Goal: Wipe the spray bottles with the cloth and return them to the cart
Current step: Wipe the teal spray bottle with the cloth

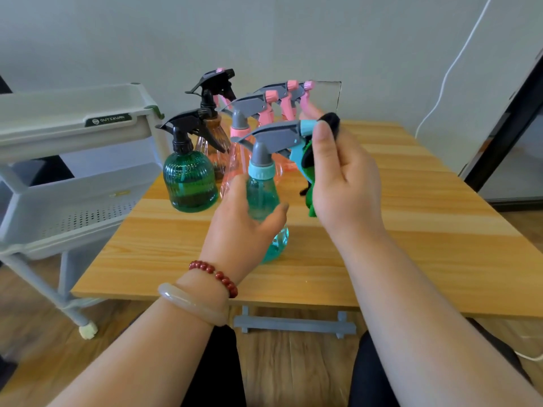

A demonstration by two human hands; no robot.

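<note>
A teal spray bottle with a grey head stands near the table's middle. My left hand curls around its body from the left. My right hand holds a green and black cloth against the bottle's blue trigger and nozzle. Behind it stand a dark green bottle with a black head, an amber bottle and several pink bottles with grey heads.
A grey tiered cart stands to the left of the wooden table, its trays level with and below the tabletop. A white cable hangs on the wall at the right. A dark frame stands at the far right.
</note>
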